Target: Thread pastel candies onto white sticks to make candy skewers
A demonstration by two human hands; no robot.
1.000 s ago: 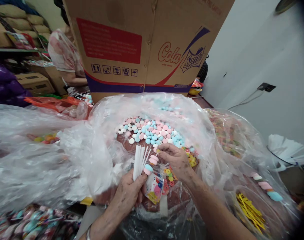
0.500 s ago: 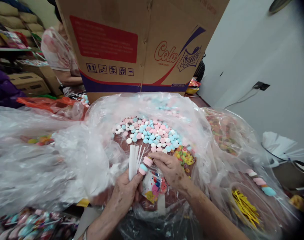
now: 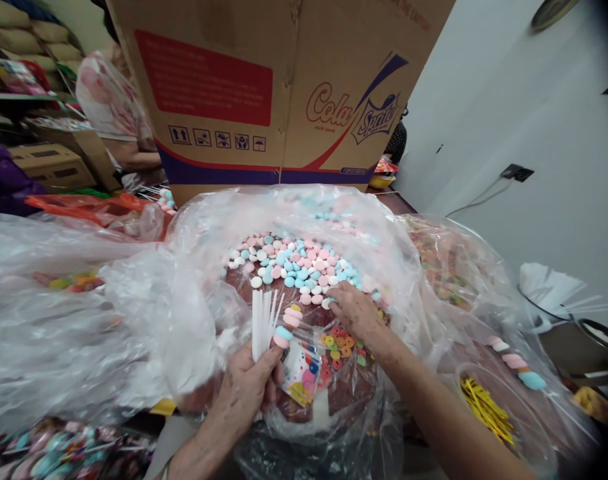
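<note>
My left hand (image 3: 251,380) is closed around a bundle of white sticks (image 3: 262,323) and a marshmallow skewer (image 3: 287,327). Pink and blue marshmallows are threaded on the skewer, with a yellowish ring at its top. My right hand (image 3: 357,310) is off the skewer, its fingers bent and apart at the near right edge of a pile of pink, blue and white marshmallows (image 3: 304,267). Beneath and beside that hand lie gummy rings (image 3: 341,345) in several colours. A printed plastic packet (image 3: 303,373) rests just right of my left hand.
A large cardboard box (image 3: 284,80) stands behind the pile. Clear plastic sheeting (image 3: 134,320) surrounds the work spot. On the right are a tub of yellow ties (image 3: 487,410) and a finished-looking marshmallow skewer (image 3: 517,362). A person (image 3: 117,107) is at the back left.
My right hand has left the top of the skewer and moved up and right to the marshmallow pile, uncovering the yellowish ring and more gummy rings. My left hand keeps its hold.
</note>
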